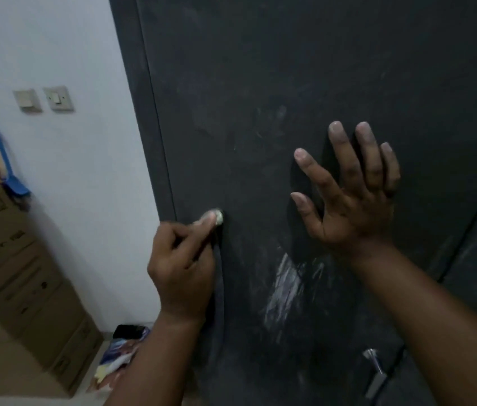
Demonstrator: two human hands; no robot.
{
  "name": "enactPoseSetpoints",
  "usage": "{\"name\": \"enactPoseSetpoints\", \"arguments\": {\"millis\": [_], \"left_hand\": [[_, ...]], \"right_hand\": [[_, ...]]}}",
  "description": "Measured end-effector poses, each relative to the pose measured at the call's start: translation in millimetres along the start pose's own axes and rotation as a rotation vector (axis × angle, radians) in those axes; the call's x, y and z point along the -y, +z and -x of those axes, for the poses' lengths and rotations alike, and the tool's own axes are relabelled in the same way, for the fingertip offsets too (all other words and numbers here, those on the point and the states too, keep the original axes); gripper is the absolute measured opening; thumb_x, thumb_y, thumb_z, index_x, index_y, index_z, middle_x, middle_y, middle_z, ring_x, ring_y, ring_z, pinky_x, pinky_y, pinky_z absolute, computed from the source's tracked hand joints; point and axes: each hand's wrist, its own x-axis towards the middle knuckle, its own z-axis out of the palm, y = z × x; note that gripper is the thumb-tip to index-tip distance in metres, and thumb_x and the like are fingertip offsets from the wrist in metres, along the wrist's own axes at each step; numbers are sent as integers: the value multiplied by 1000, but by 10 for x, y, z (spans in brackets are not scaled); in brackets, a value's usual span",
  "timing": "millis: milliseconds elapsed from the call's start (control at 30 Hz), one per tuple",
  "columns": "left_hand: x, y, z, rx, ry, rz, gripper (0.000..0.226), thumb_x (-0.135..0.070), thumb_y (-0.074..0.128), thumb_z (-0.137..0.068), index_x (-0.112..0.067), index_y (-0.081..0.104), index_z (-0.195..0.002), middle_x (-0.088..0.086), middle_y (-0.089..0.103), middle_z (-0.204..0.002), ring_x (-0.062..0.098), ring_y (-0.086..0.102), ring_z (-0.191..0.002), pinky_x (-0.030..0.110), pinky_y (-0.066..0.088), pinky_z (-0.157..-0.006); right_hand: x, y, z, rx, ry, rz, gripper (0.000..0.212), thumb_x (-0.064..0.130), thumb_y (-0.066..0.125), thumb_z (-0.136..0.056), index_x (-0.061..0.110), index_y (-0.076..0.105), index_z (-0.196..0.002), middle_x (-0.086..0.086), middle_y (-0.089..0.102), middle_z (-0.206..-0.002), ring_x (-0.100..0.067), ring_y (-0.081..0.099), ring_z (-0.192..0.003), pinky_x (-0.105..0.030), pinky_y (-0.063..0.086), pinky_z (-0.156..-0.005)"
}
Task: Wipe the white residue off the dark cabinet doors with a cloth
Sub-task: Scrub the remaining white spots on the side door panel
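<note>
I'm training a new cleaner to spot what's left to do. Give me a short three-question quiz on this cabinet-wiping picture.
1. True or false: the right hand lies open, fingers spread, against the dark door.
2. Where are the heaviest white streaks? A) beside the wall switches; B) low on the door, between the two forearms, above the metal handle; C) on the cardboard boxes.
3. Fill in: the left hand is closed, its thumb pressed on the door near the door's ____ edge.
Key: 1 true; 2 B; 3 left.
</note>
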Motion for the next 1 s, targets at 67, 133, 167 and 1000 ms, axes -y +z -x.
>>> {"name": "enactPoseSetpoints", "arguments": {"millis": [67,133,167,1000], "left_hand": [[-7,-22,276,76,5,0,19,-9,78,-92,-8,79,-111,8,58,-79,18,54,-66,19,45,-67],[-34,-36,415,108,-24,-5,18,-8,77,-92,-8,79,-110,8,58,-78,21,57,-66,19,45,-68],[-50,-34,410,106,-40,-10,17,-6,77,-91,-7,80,-108,8,58,-78,21,57,-65,16,44,-69],[-597,412,222,-20,-197,22,20,-1,77,-92,-8,79,-110,7,55,-79,10,47,-67,19,38,-58]], "right_hand": [[-5,42,26,-21,-4,-18,59,52,58,-97,36,47,-153,-8,36,-164,-34,28,-154,-58,29,-119],[-21,67,50,-37,0,-36,59,49,59,-97,35,47,-153,-8,37,-164,-34,28,-154,-57,28,-119],[-27,74,60,-44,3,-42,58,48,59,-97,35,48,-153,-8,37,-164,-34,28,-154,-56,28,-120],[-308,-65,153,-67,-98,-94,53,39,61,-97,29,54,-148,-4,46,-158,-26,40,-149,-44,38,-112]]}}
